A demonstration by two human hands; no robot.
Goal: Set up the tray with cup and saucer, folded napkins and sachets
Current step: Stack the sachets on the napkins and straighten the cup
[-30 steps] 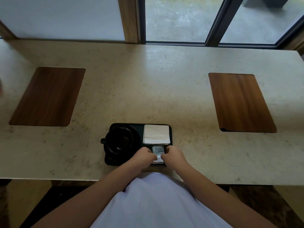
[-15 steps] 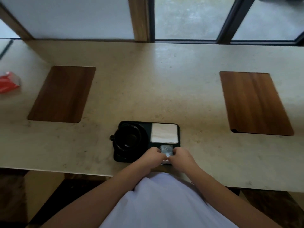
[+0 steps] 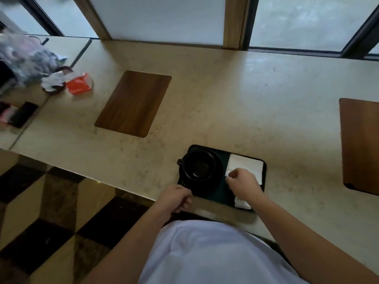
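Note:
A black tray (image 3: 222, 192) lies near the counter's front edge. On its left half a black cup (image 3: 200, 168) stands on a black saucer (image 3: 219, 174), handle pointing left. A white folded napkin (image 3: 247, 165) fills the far right section. A pale sachet (image 3: 243, 203) shows at the near right, mostly hidden under my wrist. My right hand (image 3: 244, 183) hovers over the napkin's near-left corner, thumb and forefinger pinched on it. My left hand (image 3: 176, 198) is curled at the tray's near-left corner, and nothing can be seen in it.
Two wooden placemats are set into the stone counter, one at far left (image 3: 133, 103) and one at the right edge (image 3: 361, 144). A red packet (image 3: 79, 84), crumpled paper (image 3: 53, 80) and a phone (image 3: 20, 114) lie at the far left. Windows run along the back.
Both hands have left the sachets. My left hand drew back to the tray's near-left corner, and my right hand rose to the napkin's corner. The view swung left.

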